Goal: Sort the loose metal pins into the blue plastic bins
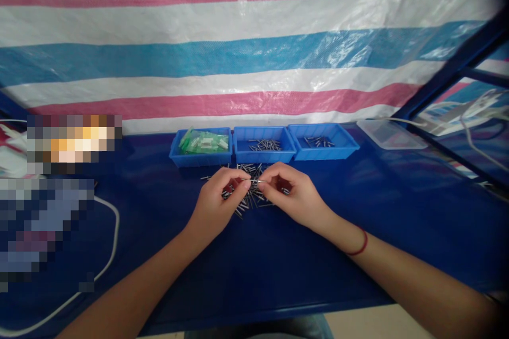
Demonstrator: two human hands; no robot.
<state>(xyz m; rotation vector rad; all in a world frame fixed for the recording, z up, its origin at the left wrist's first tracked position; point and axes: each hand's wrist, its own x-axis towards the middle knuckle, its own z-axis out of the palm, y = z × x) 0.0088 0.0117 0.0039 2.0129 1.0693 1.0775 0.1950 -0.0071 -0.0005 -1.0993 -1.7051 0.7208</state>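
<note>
My left hand [221, 194] and my right hand [289, 194] meet over a loose pile of small metal pins [251, 202] on the blue table [254, 265]. Both hands are pinched closed, fingertips nearly touching. Between them runs a thin metal pin [254, 181], held at each end. My right wrist wears a red string bracelet [360, 246]. Behind the pile stand three blue trays in a row.
The left blue tray [199, 160] holds green and white plastic pieces, the middle tray [264, 158] and right tray [323, 154] hold metal pins. A clear plastic lid [392, 135] lies at the back right. A white cable [113, 233] curves at the left. A striped tarp hangs behind.
</note>
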